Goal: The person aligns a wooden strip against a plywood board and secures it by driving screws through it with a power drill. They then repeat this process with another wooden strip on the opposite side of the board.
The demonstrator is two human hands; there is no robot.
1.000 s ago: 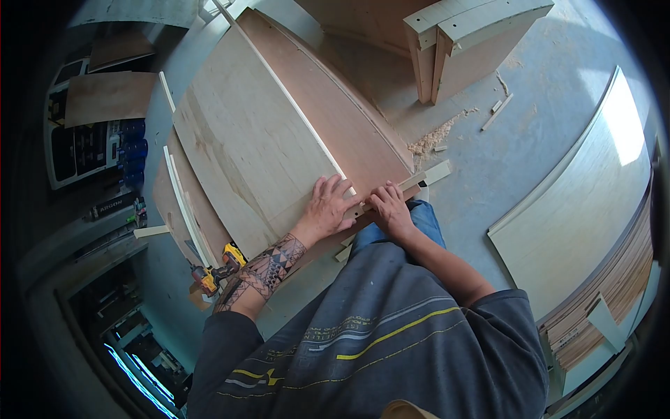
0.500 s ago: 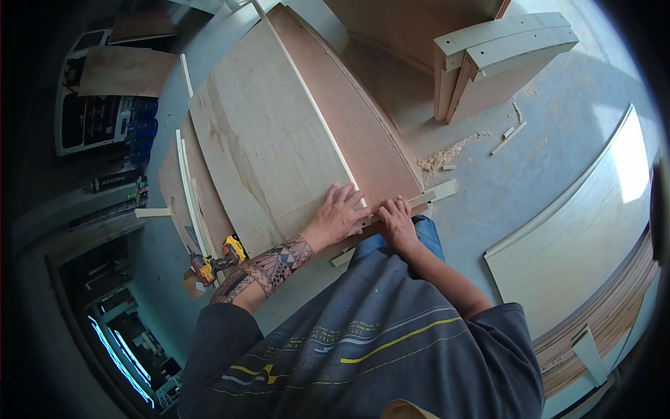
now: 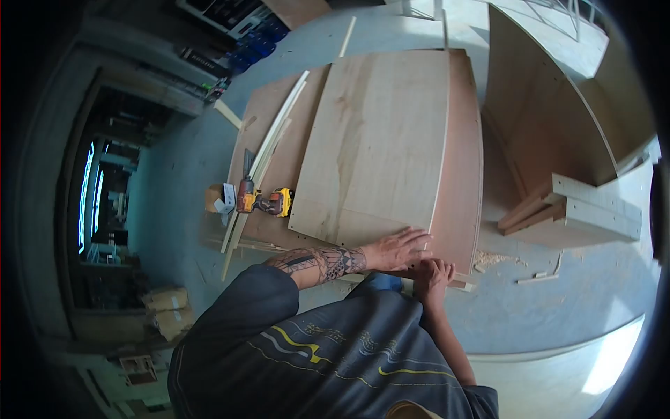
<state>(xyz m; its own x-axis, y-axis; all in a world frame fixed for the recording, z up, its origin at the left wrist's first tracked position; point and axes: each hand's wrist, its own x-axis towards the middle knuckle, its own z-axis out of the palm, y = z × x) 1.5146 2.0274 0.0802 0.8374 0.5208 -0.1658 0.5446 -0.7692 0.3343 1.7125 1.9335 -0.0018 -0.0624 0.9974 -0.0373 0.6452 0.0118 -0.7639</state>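
My left hand (image 3: 401, 248) lies flat with fingers stretched on the near right corner of a pale plywood sheet (image 3: 384, 140). Under that sheet is a wider reddish plywood panel (image 3: 463, 167), showing as a strip along its right side. Close beside the left hand, my right hand (image 3: 434, 274) has its fingers curled over the near edge of the reddish panel. What sits beneath those fingers is partly hidden. A light wood batten (image 3: 463, 283) sticks out just right of this hand.
A yellow and black cordless drill (image 3: 264, 200) lies left of the sheet, by long thin wood strips (image 3: 269, 143). To the right stand a curved plywood piece (image 3: 544, 105) and a box-like wooden part (image 3: 593, 220). Sawdust (image 3: 497, 259) and offcuts litter the floor.
The head view has turned and shifted, so the panels now appear more upright in it. Both hands remain at the same near corner; the left hand's fingers now point more to the right.
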